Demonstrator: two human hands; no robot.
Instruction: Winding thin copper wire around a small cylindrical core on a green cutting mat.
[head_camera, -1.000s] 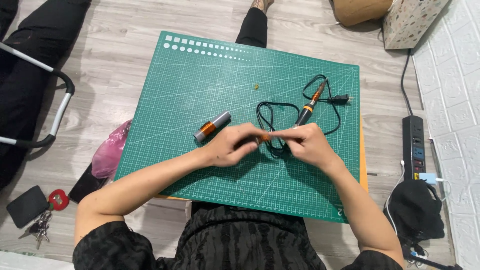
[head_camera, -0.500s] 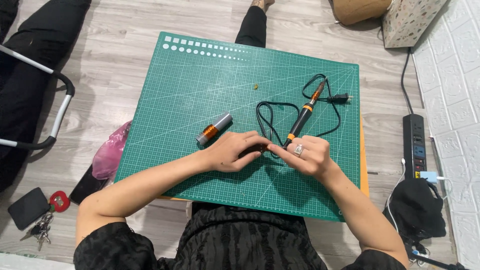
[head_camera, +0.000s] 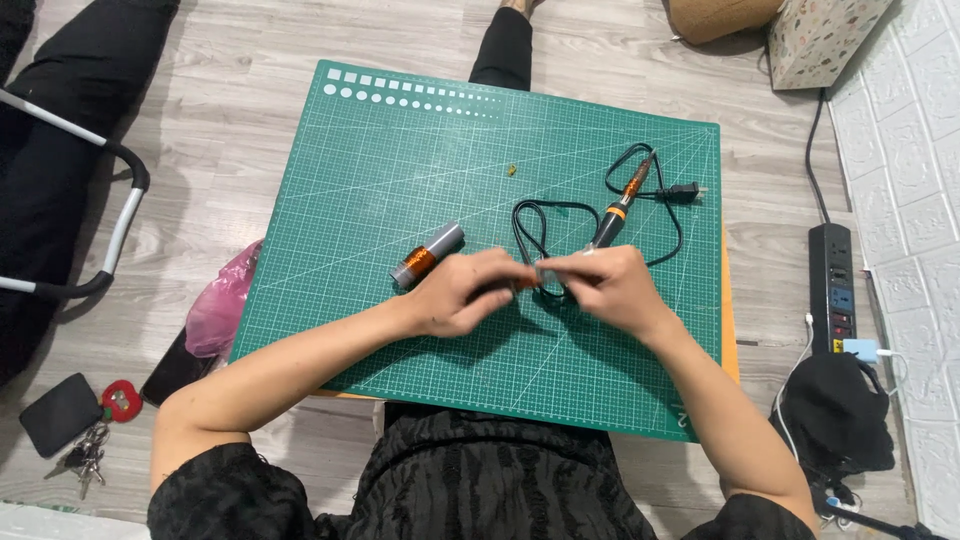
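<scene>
Head cam: small part (head_camera: 527, 282) pinched btwn both hands' grip.

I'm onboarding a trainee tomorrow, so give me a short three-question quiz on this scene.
1. True or false: the soldering iron lies on the green mat.
2. What lies just left of the left hand? A) keys B) a grey cylinder with copper winding C) a power strip
3. What colour is the power strip by the wall?

Key: 1 true; 2 B; 3 black. The right hand meets the left over the mat.
</scene>
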